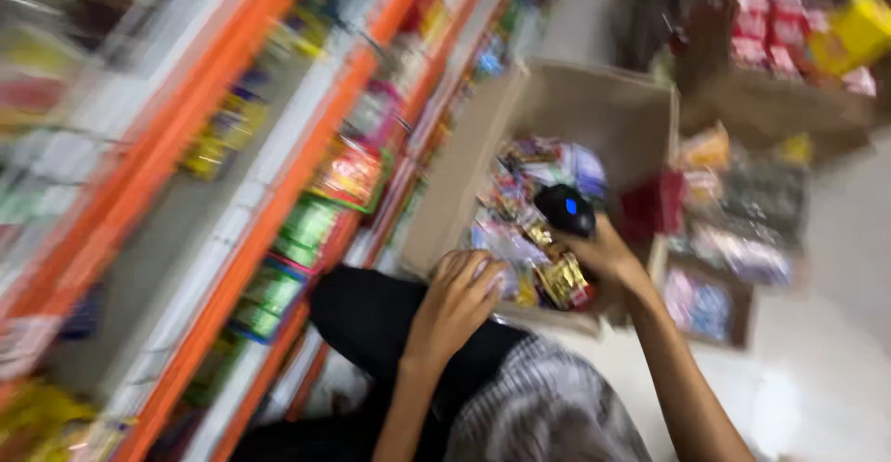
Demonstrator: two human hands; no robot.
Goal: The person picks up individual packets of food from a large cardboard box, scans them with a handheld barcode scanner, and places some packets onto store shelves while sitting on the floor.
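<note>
Sorting stage, by appearance: left hand (457,297) lies spread over packets (520,239) in the cardboard box (594,114) — right hand (601,250) clasps a black scanner (564,209). Next needs one packet singled out.

We see our two bare forearms, no sleeves reaching the wrists, and no rings or watch on the left hand (457,297) or right hand (608,253). Below, dark black trousers (371,318) and a grey-and-white finely checked woven garment (543,406), blurred.
</note>
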